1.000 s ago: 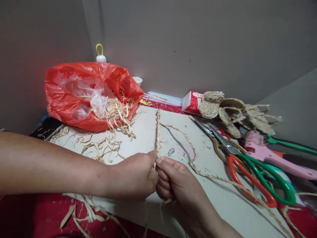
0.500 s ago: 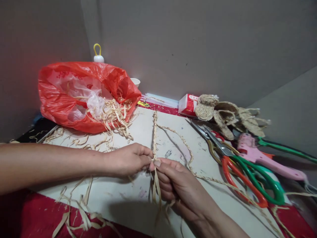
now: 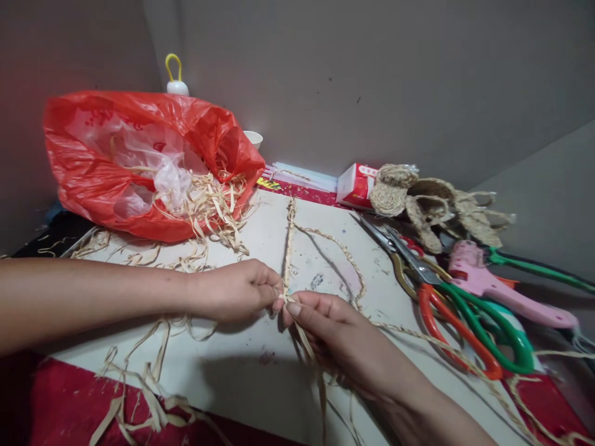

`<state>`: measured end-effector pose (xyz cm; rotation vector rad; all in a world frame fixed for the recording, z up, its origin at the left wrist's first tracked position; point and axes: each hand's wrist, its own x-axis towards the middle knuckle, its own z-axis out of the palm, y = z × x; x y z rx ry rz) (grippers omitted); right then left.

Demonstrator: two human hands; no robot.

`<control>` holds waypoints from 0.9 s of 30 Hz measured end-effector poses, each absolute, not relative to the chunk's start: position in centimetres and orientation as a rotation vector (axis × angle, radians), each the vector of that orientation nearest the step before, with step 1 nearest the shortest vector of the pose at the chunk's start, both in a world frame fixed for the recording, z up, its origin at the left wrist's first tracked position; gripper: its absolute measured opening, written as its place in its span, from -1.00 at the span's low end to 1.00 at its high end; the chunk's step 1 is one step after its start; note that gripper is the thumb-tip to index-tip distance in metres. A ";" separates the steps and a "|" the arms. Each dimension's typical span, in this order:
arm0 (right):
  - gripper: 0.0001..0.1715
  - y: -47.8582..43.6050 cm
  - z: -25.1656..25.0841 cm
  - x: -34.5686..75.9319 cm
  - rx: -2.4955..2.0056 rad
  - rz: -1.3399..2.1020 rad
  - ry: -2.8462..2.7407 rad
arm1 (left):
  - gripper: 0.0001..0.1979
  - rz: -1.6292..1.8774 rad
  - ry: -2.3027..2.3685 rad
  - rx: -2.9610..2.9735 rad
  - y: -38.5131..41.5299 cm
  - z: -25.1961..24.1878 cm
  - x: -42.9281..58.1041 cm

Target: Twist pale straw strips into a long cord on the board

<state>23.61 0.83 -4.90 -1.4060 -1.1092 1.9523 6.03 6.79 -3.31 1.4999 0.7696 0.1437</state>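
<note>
A pale straw braid (image 3: 289, 248) runs down the white board (image 3: 246, 365) toward me, its near end pinched between both hands. My left hand (image 3: 237, 290) comes in from the left, thumb and fingers closed on the braid's edge. My right hand (image 3: 337, 328) pinches the same spot from the right, thumb on top. Loose raffia strips (image 3: 304, 341) hang from under the right fingers. A thinner braided cord (image 3: 346, 254) loops from the far end of the braid, passes by my right hand and trails to the lower right.
A red plastic bag (image 3: 106, 217) spilling raffia stands at the back left. On the right lie scissors with orange and green handles (image 3: 483, 328), a pink glue gun (image 3: 511, 291) and woven straw pieces (image 3: 432, 198) beside a red-and-white box (image 3: 357, 184). Raffia scraps (image 3: 149, 390) lie front left.
The view has shifted slightly. The hands stay on the braid's near end, and the loose strips below my right hand now slant to the right instead of hanging straight.
</note>
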 end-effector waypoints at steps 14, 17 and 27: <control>-0.68 0.2 -5.0 23.8 -1.605 1.126 -1.878 | -0.82 0.200 0.956 1.242 5.7 -3.7 7.1; -0.66 0.2 -4.5 24.1 -1.653 1.100 -1.921 | -0.81 0.211 0.976 1.349 5.5 -3.8 7.1; -0.67 -2.3 -4.9 21.5 -1.587 0.986 -1.951 | -0.79 0.281 0.884 1.063 4.9 -3.9 7.4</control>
